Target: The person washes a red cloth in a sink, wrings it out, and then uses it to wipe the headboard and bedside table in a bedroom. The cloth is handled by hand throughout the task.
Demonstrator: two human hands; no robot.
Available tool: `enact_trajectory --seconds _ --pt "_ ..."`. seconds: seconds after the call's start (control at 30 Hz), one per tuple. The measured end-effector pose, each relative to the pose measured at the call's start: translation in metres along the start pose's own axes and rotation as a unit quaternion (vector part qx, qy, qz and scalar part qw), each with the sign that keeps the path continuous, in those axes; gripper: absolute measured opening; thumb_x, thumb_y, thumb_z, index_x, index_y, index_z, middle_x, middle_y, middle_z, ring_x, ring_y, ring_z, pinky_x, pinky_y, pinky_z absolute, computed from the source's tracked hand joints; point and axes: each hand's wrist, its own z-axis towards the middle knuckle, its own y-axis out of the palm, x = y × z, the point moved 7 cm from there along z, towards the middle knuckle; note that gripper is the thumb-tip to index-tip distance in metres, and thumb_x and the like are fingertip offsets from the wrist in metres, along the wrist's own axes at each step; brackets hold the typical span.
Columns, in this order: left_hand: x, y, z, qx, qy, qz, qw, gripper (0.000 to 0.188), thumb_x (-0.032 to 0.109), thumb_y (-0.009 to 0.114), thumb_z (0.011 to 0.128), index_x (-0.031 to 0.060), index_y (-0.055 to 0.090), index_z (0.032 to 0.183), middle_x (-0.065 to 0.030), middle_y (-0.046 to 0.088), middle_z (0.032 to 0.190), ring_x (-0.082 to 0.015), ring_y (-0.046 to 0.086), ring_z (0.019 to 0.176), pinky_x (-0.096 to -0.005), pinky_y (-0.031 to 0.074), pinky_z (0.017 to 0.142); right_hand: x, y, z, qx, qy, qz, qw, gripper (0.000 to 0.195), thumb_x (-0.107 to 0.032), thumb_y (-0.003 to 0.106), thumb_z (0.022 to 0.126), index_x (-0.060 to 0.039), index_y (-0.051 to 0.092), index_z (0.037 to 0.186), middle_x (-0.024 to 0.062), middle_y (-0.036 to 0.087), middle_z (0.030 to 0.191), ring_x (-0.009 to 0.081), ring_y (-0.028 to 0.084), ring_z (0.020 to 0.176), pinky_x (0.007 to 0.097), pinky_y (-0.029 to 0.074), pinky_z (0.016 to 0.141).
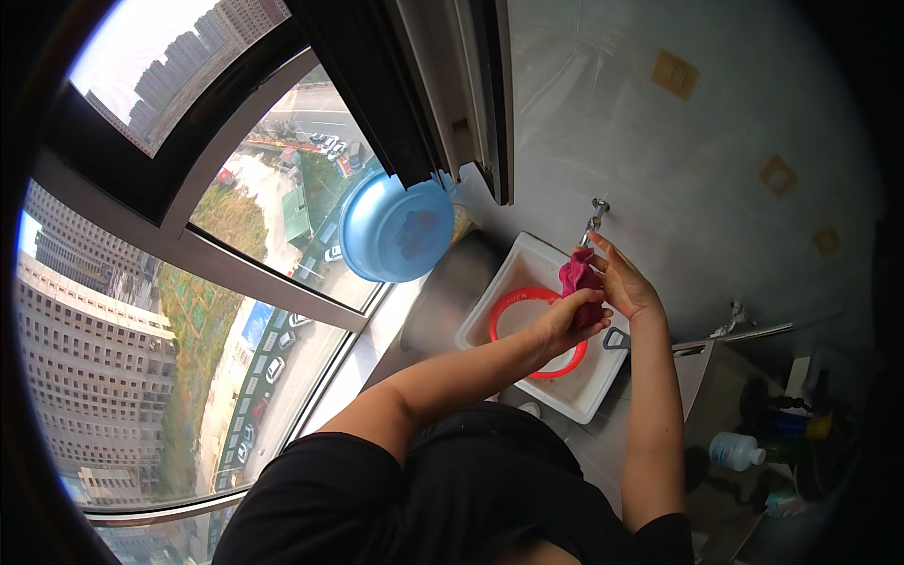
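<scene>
A crumpled magenta cloth (578, 272) is gripped in my left hand (575, 316) above a white rectangular sink (487, 318). My right hand (626, 286) is beside the cloth, fingers spread and stretched toward the metal wall tap (597, 215). Its inner fingers are close to the cloth; whether they touch it is hard to see. Below my hands, a round red ring or basin rim (526, 293) bearing writing lies in the sink, partly covered by my left forearm.
A light-blue plastic basin (395, 226) hangs by the window frame (282, 272). Behind the sink stands a dark, blurred round drum (452, 289). A grey handle (616, 339) juts at the sink's right rim. Farther right are a second tap (734, 318) and a white bottle (736, 452).
</scene>
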Motion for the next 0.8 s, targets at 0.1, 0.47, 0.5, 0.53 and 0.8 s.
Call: enact_trajectory --seconds 0.1,0.47,0.5,0.53,0.8 --pt "-0.012 0.037 -0.019 -0.110 -0.055 -0.134 0.983 0.040 0.041 0.060 0.088 0.0057 0.054 0.104 -0.0159 0.067 0.089 -0.0238 0.067 0.072 -0.0243 0.058 0.060 0.013 -0.008 -0.012 -0.011 -0.090 0.264 0.960 0.076 -0.060 0.053 0.089 -0.0145 0.030 0.146 0.0154 0.034 0.148 0.0381 0.030 0.139 0.0635 0.033 0.106" --pt "0.013 0.132 -0.068 -0.201 0.022 -0.258 0.945 0.028 0.005 0.052 0.090 0.0034 0.046 0.117 -0.0094 0.052 0.120 -0.0223 0.064 0.102 -0.0367 0.059 0.085 -0.028 0.106 -0.030 -0.371 -0.167 0.424 0.809 0.042 -0.034 0.048 0.097 -0.0186 0.040 0.135 0.0033 0.027 0.110 0.0197 0.029 0.102 0.0455 0.039 0.092" --pt "0.015 0.132 -0.070 -0.202 -0.031 -0.296 0.933 0.028 0.005 0.054 0.089 0.0034 0.047 0.116 -0.0091 0.054 0.117 -0.0208 0.064 0.098 -0.0346 0.059 0.084 -0.033 0.101 -0.029 -0.350 -0.159 0.419 0.823 0.037 -0.030 0.046 0.098 -0.0174 0.044 0.133 0.0020 0.031 0.101 0.0173 0.034 0.095 0.0424 0.041 0.089" --pt "0.014 0.129 -0.070 -0.205 -0.083 -0.335 0.916 0.027 0.004 0.055 0.089 0.0034 0.048 0.115 -0.0087 0.055 0.113 -0.0192 0.064 0.095 -0.0325 0.059 0.083 -0.036 0.095 -0.027 -0.324 -0.149 0.405 0.842 0.032 -0.026 0.044 0.100 -0.0162 0.048 0.130 0.0008 0.035 0.093 0.0149 0.039 0.088 0.0393 0.044 0.086" --pt "0.026 0.100 -0.054 -0.159 -0.163 -0.063 0.972 0.014 0.006 0.066 0.084 0.0057 0.052 0.088 -0.0023 0.053 0.078 -0.0073 0.045 0.058 -0.0173 0.031 0.043 -0.078 0.088 -0.029 -0.062 -0.088 -0.099 0.989 0.018 -0.014 0.051 0.094 -0.0039 0.051 0.109 0.0012 0.052 0.066 0.0096 0.051 0.061 0.0260 0.047 0.061"
